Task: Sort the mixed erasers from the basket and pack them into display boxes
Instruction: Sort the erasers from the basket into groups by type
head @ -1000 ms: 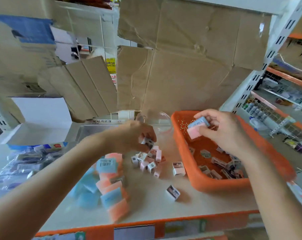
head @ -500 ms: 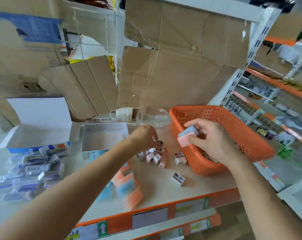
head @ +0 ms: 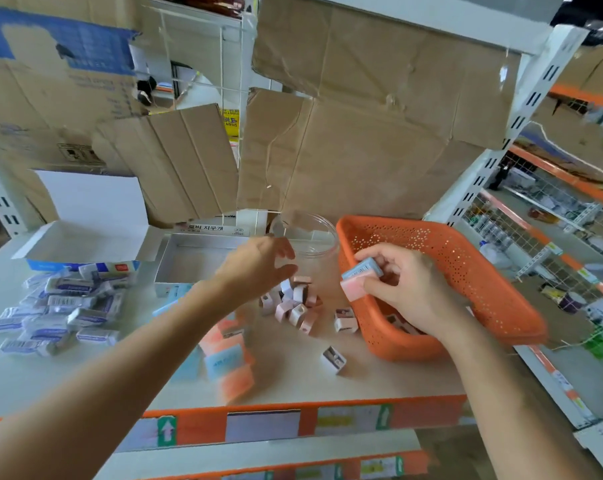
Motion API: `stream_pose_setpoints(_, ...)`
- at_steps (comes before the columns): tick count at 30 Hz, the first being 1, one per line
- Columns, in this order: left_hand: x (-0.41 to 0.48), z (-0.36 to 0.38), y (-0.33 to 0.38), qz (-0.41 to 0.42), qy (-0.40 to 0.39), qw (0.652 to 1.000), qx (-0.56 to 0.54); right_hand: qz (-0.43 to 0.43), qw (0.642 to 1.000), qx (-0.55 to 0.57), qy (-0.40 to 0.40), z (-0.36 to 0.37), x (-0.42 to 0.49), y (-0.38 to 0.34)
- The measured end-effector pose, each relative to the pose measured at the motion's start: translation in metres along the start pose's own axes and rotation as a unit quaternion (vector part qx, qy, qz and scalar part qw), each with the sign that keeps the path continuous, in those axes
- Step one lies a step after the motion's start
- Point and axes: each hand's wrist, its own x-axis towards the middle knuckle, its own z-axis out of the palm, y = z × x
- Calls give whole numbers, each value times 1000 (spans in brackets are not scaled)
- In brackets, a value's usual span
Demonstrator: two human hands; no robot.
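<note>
An orange perforated basket [head: 466, 268] stands at the right of the shelf with a few small erasers left inside. My right hand [head: 407, 289] hovers over its near-left corner and grips a pink eraser with a blue sleeve [head: 358, 278]. My left hand [head: 258, 268] is spread open and empty just above a pile of small pink and white erasers [head: 293, 303]. Behind it lies an open white display box [head: 196, 261]. Pink and blue sleeved erasers [head: 227, 358] lie heaped under my left forearm.
A clear round plastic tub [head: 310, 237] stands behind the small pile. White wrapped erasers [head: 61, 306] are spread at the left, in front of an open white box with a raised lid [head: 85, 237]. One small eraser [head: 333, 358] lies alone near the orange shelf edge [head: 424, 410]. Cardboard sheets line the back.
My left hand has opened and lifted off the small pile. My right hand carried the pink and blue eraser from over the basket's middle to its left edge. The view tilted down.
</note>
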Motion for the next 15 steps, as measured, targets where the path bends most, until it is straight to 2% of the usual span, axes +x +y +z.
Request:
stream_pose_setpoints(7,-36,-47,-25,10,61,996,64,-37,998,24,-44,17,9,-9)
stream_pose_setpoints(15,-71,-82,-65,19,60,991,115,-22,990,103,-95,77,13,-50)
